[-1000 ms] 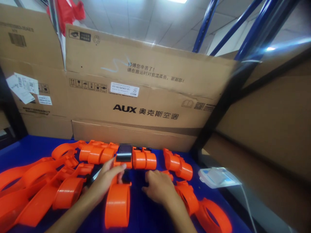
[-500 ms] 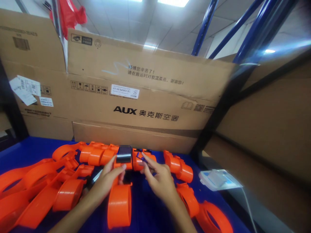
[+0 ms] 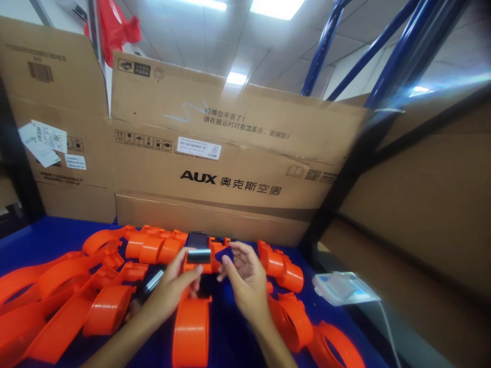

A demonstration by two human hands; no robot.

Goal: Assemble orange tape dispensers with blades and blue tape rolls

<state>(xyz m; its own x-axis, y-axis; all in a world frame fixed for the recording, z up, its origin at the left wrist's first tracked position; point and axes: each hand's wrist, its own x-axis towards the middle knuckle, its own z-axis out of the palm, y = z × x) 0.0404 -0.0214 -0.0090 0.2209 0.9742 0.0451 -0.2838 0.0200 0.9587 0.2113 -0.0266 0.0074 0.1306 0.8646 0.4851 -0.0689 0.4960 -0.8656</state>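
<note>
Two hands meet here: keep your left hand [image 3: 174,286] clamped on the orange dispenser [image 3: 192,312] while your right hand [image 3: 245,278] pinches the small blue piece [image 3: 224,254] squarely.

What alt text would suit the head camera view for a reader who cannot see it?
Two bare hands, left hand and right hand, meet over an orange tape dispenser on a blue table. More orange dispensers lie around; cardboard boxes stand behind.

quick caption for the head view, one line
Left hand steadies an orange tape dispenser while right hand pinches a small dark piece above it.
</note>
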